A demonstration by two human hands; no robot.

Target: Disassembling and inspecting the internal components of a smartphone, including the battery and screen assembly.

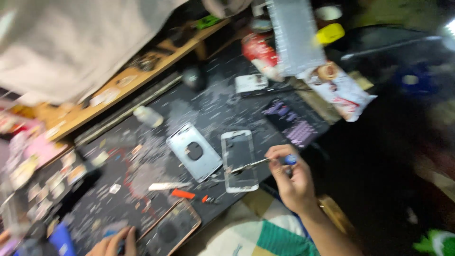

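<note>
A screwdriver (265, 163) with a blue cap was held in the right hand (293, 182), the fingers closed around its handle near the cap. Its thin shaft was laid across a white phone frame (238, 161), with the tip over the lower part of that frame. The frame lay flat on a dark, scratched work mat (208, 109), near the mat's front edge. Just beside it on the left, a silver phone back (194, 151) with a round hole was seen lying tilted.

At the lower edge, the left hand (113, 242) was cut off by the picture. Its fingers were bent close to a dark phone with a copper-coloured rim (170, 231); whether anything was gripped could not be told through the blur.

A parts tray (52, 182) with small compartments was placed at the left end of the mat. Its contents showed only as pale smears and could not be made out. A small clear bottle (148, 116) was lying on its side farther back on the mat. An orange tool (183, 194) and a white strip (168, 186) rested between the tray and the white frame.

Farther back, a snack packet (339, 90) and a dark phone with a lit screen (294, 124) were lying at the right of the mat. A grey cloth (71, 42) covered the upper left corner, hiding part of a wooden shelf (137, 76).
</note>
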